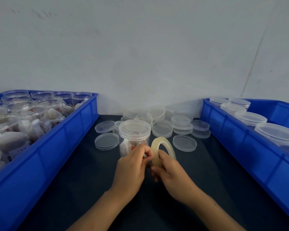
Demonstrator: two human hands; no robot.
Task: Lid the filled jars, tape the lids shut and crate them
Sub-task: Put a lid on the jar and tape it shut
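A clear jar with a clear lid on it stands upright on the dark table, filled with white sachets. Just in front of it my right hand holds a roll of clear tape on edge, fingers curled round its lower rim. My left hand pinches the tape's loose end at the roll's left side, partly hiding the jar's lower half.
Several loose clear lids lie scattered and stacked behind the jar. A blue crate on the left holds several open filled jars. On the right, a blue crate holds several lidded jars. A grey wall rises behind.
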